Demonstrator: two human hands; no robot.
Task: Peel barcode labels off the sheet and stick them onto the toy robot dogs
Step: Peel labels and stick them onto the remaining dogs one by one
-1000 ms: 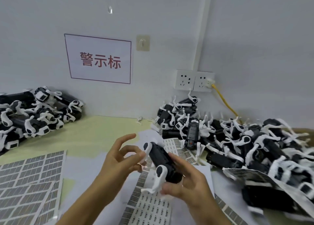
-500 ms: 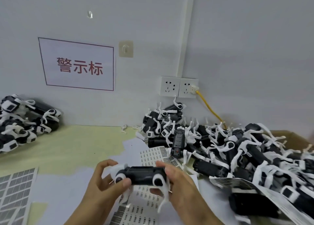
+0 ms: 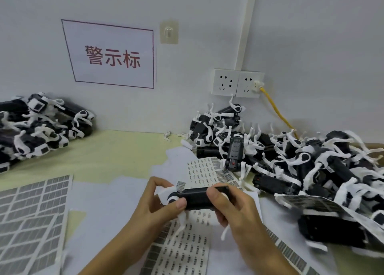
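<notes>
Toy dog (image 3: 195, 195): black body lying level, held above the label sheet (image 3: 182, 252), between both hands.
Label (image 3: 180, 185): small barcode sticker standing up at the dog's left end, by the left fingertips.
Left hand (image 3: 160, 204): thumb and fingers curled round the dog's white left end.
Right hand (image 3: 232, 208): fingers wrapped over the dog's right end.
Right pile (image 3: 291, 156): many dogs heaped on the worktop (image 3: 116, 150).
Left pile (image 3: 41, 125): more dogs by the wall.
Used sheets (image 3: 29, 216): lower left.
</notes>
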